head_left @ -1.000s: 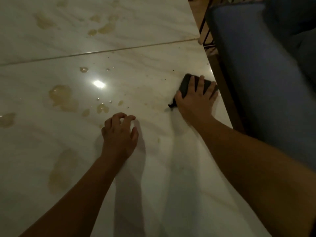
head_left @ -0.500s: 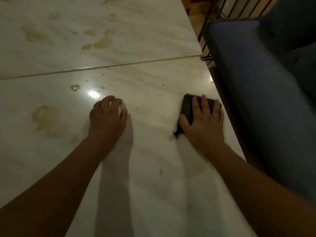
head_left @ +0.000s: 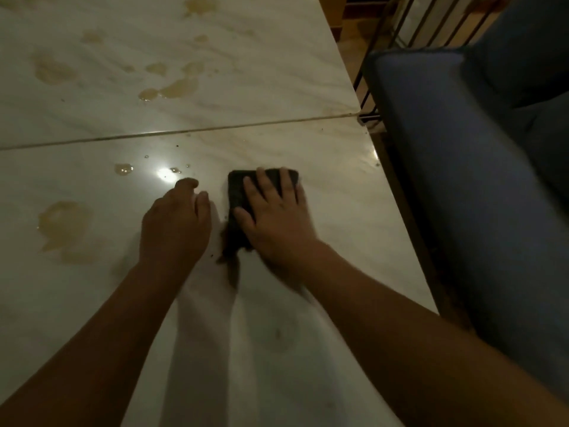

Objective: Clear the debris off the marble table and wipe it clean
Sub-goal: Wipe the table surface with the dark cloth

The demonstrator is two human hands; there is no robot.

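Note:
A white marble table [head_left: 323, 167] made of two slabs fills the view. My right hand [head_left: 274, 217] lies flat on a dark folded cloth [head_left: 238, 186] and presses it to the marble with straight fingers. Just left of it my left hand [head_left: 177, 223] rests on the table with its fingers curled under; nothing shows in it. Brownish wet stains [head_left: 66, 229] lie left of my hands, and more stains [head_left: 172, 87] mark the far slab. Small dark crumbs [head_left: 177, 146] dot the surface near the seam.
A dark seam [head_left: 191, 131] runs across between the two slabs. A blue cushioned seat [head_left: 462, 180] stands close along the table's right edge, with a metal-barred frame [head_left: 409, 29] behind it.
My right hand has slid the cloth leftwards from the table's right edge until it sits beside my left hand. My left hand has stayed with its fingers curled on the marble.

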